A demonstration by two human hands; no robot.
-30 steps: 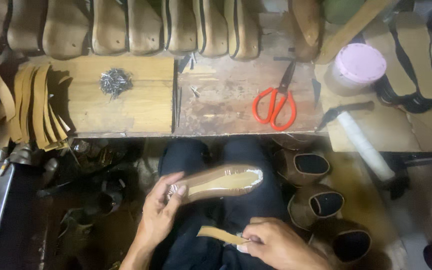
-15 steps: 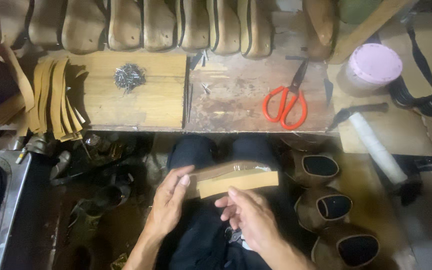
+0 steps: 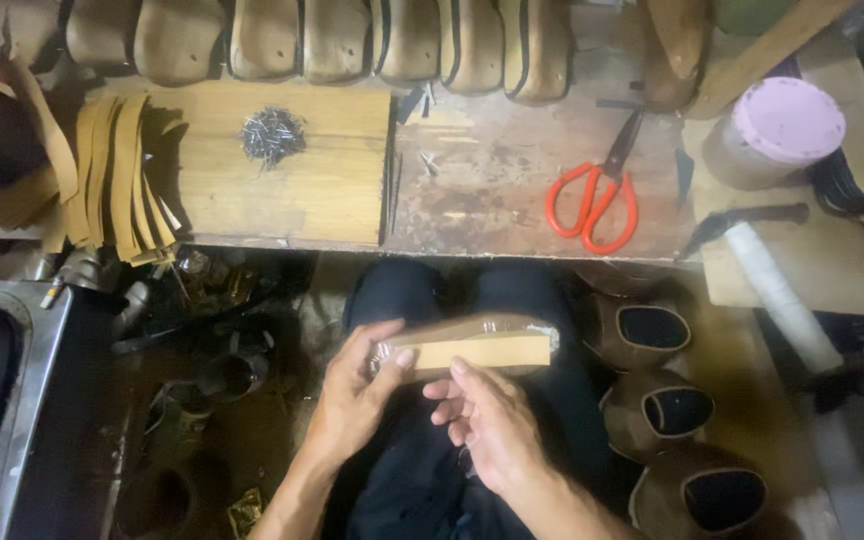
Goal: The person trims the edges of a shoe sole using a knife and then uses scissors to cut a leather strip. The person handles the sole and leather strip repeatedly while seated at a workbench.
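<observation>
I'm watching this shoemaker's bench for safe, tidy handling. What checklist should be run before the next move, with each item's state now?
1. Left hand grips the shoe form: ok.
2. Tan strip lies along the form's side: ok.
3. Right hand fingers support the strip from below: ok.
4. Strip stuck down along its length: cannot tell.
5. Scissors lie closed on the bench, away from the hands: ok.
6. Nails heaped on the board, none near the lap: ok.

Left hand (image 3: 357, 395) curled in grip, right hand (image 3: 487, 420) open
</observation>
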